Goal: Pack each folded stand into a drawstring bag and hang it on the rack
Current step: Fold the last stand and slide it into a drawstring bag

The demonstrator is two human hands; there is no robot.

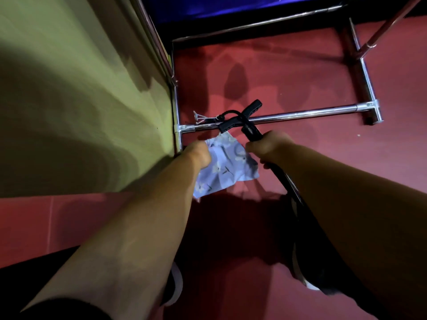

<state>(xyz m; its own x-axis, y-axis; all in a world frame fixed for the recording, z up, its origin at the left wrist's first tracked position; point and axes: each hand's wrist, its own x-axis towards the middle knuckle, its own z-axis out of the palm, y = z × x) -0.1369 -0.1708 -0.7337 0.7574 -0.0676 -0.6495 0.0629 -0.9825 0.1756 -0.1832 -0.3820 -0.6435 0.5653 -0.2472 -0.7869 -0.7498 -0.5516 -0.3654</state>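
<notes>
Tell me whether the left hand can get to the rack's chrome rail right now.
Probably yes. The rail lies just beyond the left hand with nothing between them, though that hand grips the floral bag, so it would arrive full.

Left hand (198,153) grips floral bag (227,165); right hand (268,146) holds, seemingly, black stand (251,131).
</notes>
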